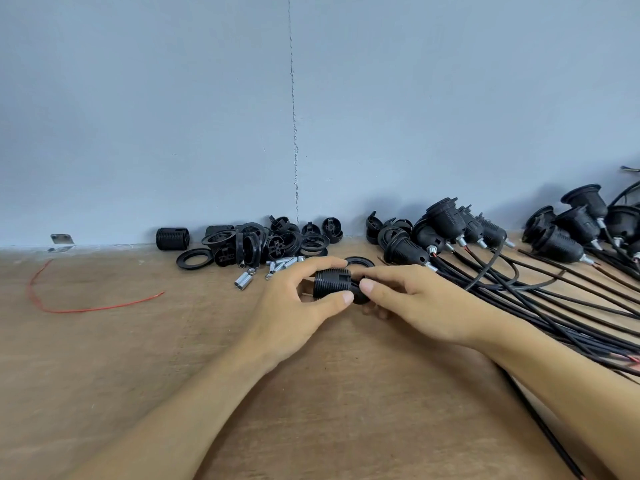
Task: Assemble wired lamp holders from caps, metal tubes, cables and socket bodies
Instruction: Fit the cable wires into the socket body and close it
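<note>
Socket body [330, 284], gripped by the left hand [298, 306], should be kept square to the cap [358, 299] pinched by the right hand [415, 299].

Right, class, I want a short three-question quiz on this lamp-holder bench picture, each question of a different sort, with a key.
1. True or false: the left hand grips a ribbed socket body while the right hand holds a black cap at its end.
2. Pick one: the loose red wire lies A) left of the left hand, B) right of the right hand, C) under the socket body.
3. Fill the gap: the small silver parts lying beyond the left hand are metal ____.

Key: 1 true; 2 A; 3 tubes.
</note>
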A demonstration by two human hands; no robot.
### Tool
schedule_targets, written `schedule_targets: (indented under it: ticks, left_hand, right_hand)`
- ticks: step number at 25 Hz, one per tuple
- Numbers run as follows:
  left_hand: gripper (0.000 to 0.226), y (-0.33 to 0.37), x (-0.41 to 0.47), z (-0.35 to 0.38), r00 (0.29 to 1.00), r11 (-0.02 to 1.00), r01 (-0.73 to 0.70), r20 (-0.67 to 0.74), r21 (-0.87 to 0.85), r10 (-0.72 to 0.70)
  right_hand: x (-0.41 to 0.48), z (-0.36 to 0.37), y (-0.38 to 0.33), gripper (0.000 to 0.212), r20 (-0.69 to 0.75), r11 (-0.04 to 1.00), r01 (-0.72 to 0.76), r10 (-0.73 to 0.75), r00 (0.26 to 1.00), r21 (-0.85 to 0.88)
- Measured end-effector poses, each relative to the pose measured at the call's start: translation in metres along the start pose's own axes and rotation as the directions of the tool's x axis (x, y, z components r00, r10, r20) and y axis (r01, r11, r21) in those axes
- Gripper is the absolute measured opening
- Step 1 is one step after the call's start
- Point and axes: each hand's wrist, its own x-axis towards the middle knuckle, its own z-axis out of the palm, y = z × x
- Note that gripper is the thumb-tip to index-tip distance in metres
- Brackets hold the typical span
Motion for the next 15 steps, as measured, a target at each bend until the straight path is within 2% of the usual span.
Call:
schedule_targets:
  ticks: [6, 9, 13, 15]
  left_hand:
    - [0.038, 0.000, 0.000, 0.005, 1.000, 0.995, 0.023, -0.006, -0.096, -0.023]
    - [0.036, -0.001, 0.001, 0.004, 0.997, 0.978, 0.078, 0.020, -0.194, -0.075]
    - [0.031, -0.002, 0.002, 0.003, 0.990, 0.922, 0.140, 0.043, -0.361, -0.134]
    - [0.031, -0.003, 0.002, 0.004, 0.989, 0.915, 0.147, 0.049, -0.376, -0.139]
  right_hand:
    - [-0.001, -0.006, -0.007, 0.036, 0.098, 0.984, -0.086, 0.071, 0.993, 0.158]
    - [-0.001, -0.009, -0.009, 0.043, 0.091, 0.982, -0.096, 0.082, 0.993, 0.162]
    - [-0.001, -0.007, -0.012, 0.040, 0.051, 0.995, -0.054, 0.050, 0.997, 0.089]
    - [-0.001, -0.008, -0.012, 0.047, 0.059, 0.994, -0.067, 0.062, 0.996, 0.092]
